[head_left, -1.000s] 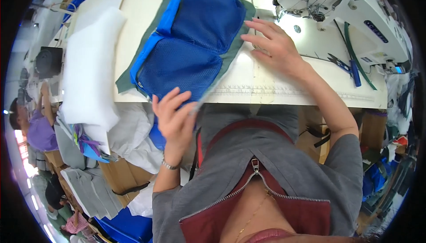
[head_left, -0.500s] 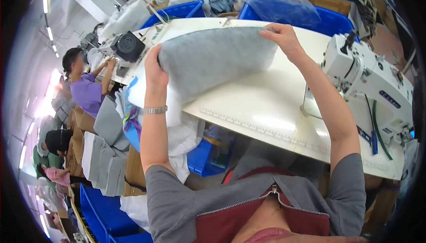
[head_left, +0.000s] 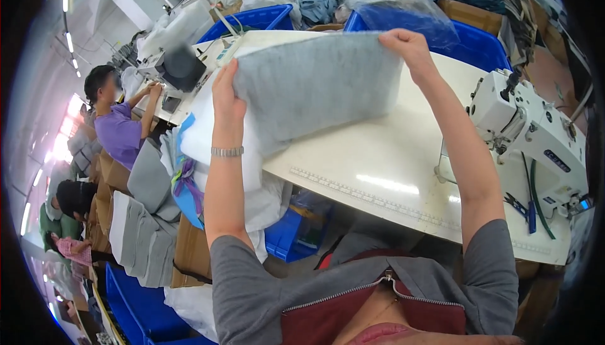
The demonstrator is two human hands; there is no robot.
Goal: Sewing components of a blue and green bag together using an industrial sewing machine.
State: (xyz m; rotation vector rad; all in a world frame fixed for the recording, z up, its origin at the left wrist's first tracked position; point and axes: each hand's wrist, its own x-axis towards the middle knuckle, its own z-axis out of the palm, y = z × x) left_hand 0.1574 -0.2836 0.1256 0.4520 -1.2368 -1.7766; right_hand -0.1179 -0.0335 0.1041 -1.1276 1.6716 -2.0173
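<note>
A grey fabric panel [head_left: 321,83] hangs stretched between my two hands above the white sewing table [head_left: 372,156]. Its upper edge runs nearly straight, and the lower part droops to the tabletop. My left hand [head_left: 228,96] grips the panel's left end, the wrist wearing a metal band; its thumb side faces the cloth. At the upper right corner my right hand [head_left: 408,52] pinches the edge between thumb and fingers. White soft material [head_left: 233,146] lies under and beside the panel's left side.
A white sewing machine [head_left: 529,121] stands on the table's right, with blue-handled snips [head_left: 530,209] nearby. A ruler strip [head_left: 372,200] follows the front edge. Blue bins [head_left: 479,46] sit behind. Stacked grey panels [head_left: 142,244] and a person in purple [head_left: 120,127] are at left.
The panel has turned to show more of its face, its lower right part swinging lower. Both hands have shifted slightly to the right, still holding it.
</note>
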